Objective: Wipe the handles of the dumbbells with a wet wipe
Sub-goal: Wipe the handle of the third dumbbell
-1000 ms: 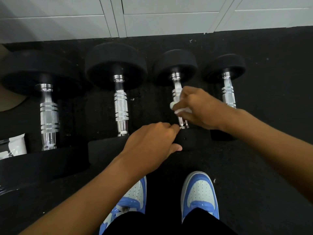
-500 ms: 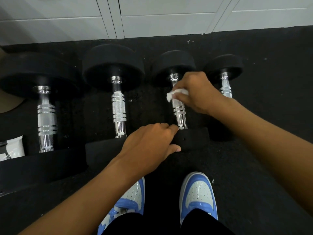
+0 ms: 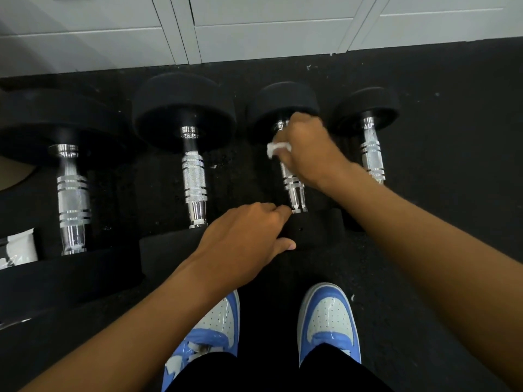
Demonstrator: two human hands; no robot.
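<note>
Bracing nearest, left hand point(image 3: 243, 239) curled on the 3rd dumbbell's black rubber near head point(image 3: 311, 227). Farther, right hand point(image 3: 308, 148) gripping crumpled white wet wipe point(image 3: 276, 148) around knurled chrome handle point(image 3: 293, 185), its long axis running straight away toward white cabinets point(image 3: 254, 26).

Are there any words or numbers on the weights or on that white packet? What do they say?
No text here can be read.
Second dumbbell: dark marks on the collar at the far end of its handle, too blurred to read.
White packet at the left edge: dark marks on it, too blurred and cut off to read.
Shoes: no lettering visible.
Wet wipe: plain white, no print visible.
</note>
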